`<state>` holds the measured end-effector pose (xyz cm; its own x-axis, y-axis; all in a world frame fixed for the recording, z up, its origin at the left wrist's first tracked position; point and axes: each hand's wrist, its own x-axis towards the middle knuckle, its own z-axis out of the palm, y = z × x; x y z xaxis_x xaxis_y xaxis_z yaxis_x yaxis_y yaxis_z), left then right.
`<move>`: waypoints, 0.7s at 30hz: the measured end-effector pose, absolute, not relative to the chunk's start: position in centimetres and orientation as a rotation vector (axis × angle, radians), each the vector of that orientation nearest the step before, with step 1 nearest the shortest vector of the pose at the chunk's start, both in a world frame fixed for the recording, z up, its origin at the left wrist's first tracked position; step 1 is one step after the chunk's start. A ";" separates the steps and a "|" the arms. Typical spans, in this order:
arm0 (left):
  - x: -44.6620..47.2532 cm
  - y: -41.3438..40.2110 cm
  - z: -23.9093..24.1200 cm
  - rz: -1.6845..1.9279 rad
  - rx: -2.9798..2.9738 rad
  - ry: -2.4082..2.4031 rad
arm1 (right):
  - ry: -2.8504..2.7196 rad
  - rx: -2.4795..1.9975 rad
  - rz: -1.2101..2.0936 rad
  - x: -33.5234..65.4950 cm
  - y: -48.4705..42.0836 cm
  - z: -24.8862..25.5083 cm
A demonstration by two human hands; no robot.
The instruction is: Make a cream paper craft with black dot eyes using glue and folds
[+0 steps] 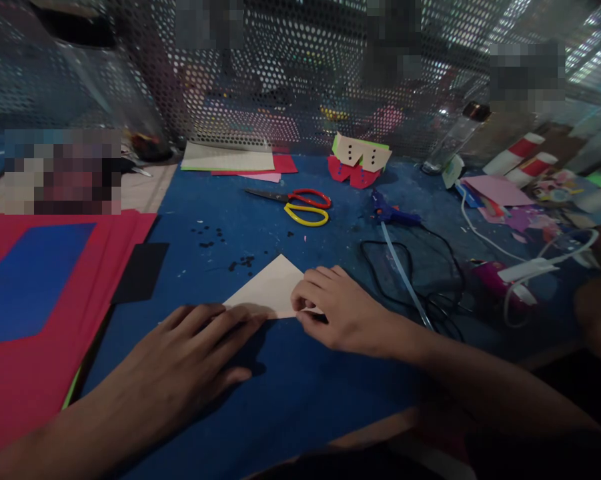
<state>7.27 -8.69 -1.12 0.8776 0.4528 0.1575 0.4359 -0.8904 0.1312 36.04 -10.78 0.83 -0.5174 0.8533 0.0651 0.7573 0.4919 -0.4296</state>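
Observation:
A cream sheet of paper (273,287), folded into a triangle, lies on the blue table with its peak pointing away from me. My left hand (195,350) rests on its left corner, fingers stretched flat along the near edge and thumb apart. At the right corner, my right hand (337,307) has its fingers curled over the paper and the thumb below, closed on it. Both lower corners are hidden under my fingers. Beyond the paper lie scissors (300,203) with one red and one yellow handle. Small black paper dots (243,263) are scattered nearby.
Red sheets (105,267) with a blue piece (35,280) and a black card (141,273) lie left. A blue glue gun (393,212) with its cord sits right. Folded paper shapes (360,157) stand at the back, before a perforated metal panel (280,80). Bottles stand at both sides.

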 end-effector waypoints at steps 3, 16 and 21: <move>7.2 -8.7 -1.1 0.276 2.963 0.712 | -2.452 -1.427 0.511 36.3 -10.9 1.0; 7.1 -8.7 -1.1 0.251 2.954 0.708 | -2.484 -1.635 0.473 37.4 -11.2 2.4; 7.0 -8.7 -0.9 0.278 2.956 0.707 | -2.559 -1.662 0.448 38.3 -11.1 2.4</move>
